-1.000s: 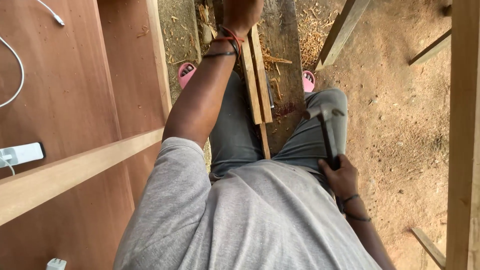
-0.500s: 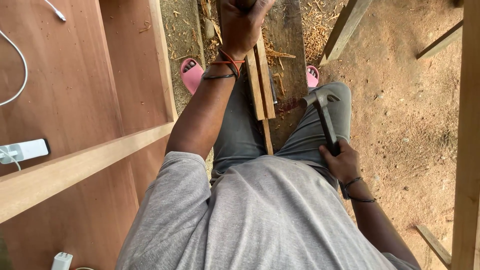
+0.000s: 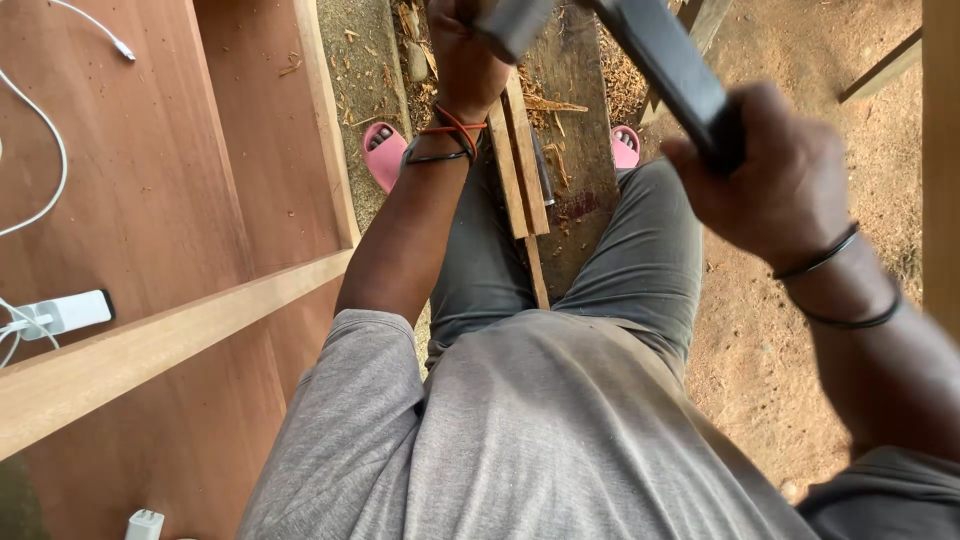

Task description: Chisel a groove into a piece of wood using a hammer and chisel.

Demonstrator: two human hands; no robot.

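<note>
The hammer (image 3: 640, 55), dark and blurred, is raised close to the camera, its handle slanting across the top above the wooden slats (image 3: 518, 165). The right hand (image 3: 770, 175) is fisted tight round the handle's lower end, black bands on the wrist. The left hand (image 3: 462, 55) reaches down to the slats' far end; its fingers cannot be made out. The pale, narrow slats lie between pink sandals (image 3: 384, 152) on shaving-strewn ground.

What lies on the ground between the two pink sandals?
In the head view, narrow wooden strips lie on a weathered plank between the left pink sandal and the right pink sandal, with wood shavings scattered around them.
</note>
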